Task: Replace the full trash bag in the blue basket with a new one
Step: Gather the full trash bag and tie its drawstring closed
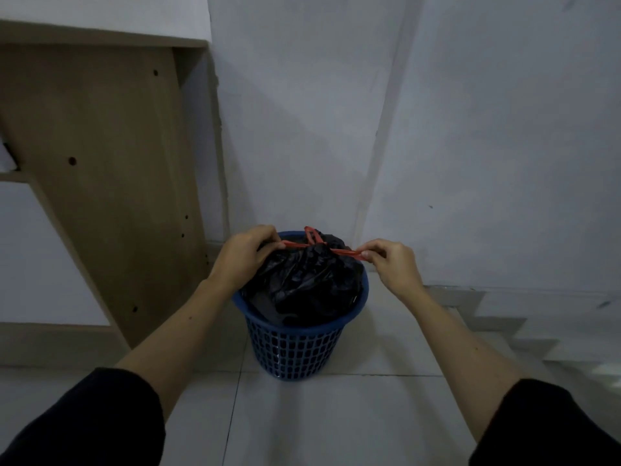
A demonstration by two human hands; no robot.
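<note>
In latticed blue basket (pixel 295 351), crinkled black bag (pixel 309 280)

The blue basket (pixel 295 351) is a round plastic bin with a lattice wall and a solid rim. It stands upright on the tiled floor near the wall corner. A black trash bag (pixel 302 280) fills it and bulges above the rim, its mouth gathered. A red drawstring (pixel 346 252) runs across the gathered top, pulled out to both sides, with a loop behind.

Pale tiled floor (pixel 336 415), blue basket (pixel 295 351) standing upright on it
</note>
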